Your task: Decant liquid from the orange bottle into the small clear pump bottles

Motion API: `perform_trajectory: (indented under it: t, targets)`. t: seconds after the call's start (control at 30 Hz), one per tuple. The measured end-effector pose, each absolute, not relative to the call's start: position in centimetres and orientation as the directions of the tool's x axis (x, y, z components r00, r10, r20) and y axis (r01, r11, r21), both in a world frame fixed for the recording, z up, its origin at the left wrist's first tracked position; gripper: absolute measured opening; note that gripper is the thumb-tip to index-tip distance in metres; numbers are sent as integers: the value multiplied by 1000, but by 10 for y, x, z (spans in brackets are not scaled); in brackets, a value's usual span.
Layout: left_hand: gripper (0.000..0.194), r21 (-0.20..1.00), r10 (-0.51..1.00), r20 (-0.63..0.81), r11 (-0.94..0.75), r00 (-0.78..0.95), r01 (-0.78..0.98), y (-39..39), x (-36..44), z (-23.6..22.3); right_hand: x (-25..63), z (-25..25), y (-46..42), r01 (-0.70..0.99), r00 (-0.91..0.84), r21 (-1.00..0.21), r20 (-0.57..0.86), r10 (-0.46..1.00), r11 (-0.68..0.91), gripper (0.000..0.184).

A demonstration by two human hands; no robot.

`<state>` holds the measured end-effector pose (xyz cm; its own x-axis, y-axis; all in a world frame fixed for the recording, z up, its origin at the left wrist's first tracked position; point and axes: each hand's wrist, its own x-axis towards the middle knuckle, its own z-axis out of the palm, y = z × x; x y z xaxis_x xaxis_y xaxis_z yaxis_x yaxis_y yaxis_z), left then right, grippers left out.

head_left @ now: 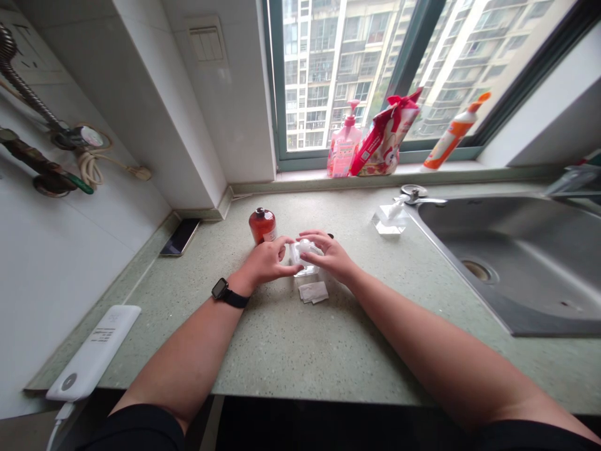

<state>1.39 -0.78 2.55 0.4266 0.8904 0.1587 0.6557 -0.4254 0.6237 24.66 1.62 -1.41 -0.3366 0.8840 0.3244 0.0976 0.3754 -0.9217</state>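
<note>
In the middle of the counter my left hand [270, 260] curves around the left side of a small clear container [306, 269], its thumb along the front. From the right, my right hand [331, 257] reaches over the same container. Its thumb and fingers close on a small white round piece [305, 246], whose kind I cannot make out. A folded white tissue [313, 292] lies just in front of the container. Behind my left hand stands an amber-red bottle [262, 225] with a dark neck. Behind my right fingers a small black thing [330, 236] shows, mostly hidden.
A clear block-shaped holder [390, 219] with white tissue stands by the sink [507, 313]. A phone [180, 237] and a white power bank [94, 351] lie at left. A pink pump bottle [345, 147], red bag [387, 138] and orange bottle [453, 138] line the sill.
</note>
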Motion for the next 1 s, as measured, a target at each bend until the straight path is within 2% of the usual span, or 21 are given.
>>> perform_trajectory:
  t: [0.13,0.37,0.53,0.7,0.87,1.0]
  targets:
    - [66,614,890,159,-429,428,662,-8,14,27,251,-15,20,59,-278,-946,290,916,318,46]
    - [67,615,891,151,-424,428,665,-8,14,28,256,-15,20,-34,-344,-957,280,896,287,36]
    - [69,620,890,152,-425,431,659,-8,14,28,249,-17,17,21,-376,-949,283,882,314,41]
    - [69,624,895,147,-414,421,663,-7,14,26,247,-21,19,47,-271,-946,298,915,322,52]
    - [73,611,893,141,-418,426,673,-7,14,26,253,-19,19,32,-277,-926,352,894,375,38]
    - [71,606,891,146,-423,429,673,-7,14,26,252,-17,16,41,-331,-911,375,866,410,38]
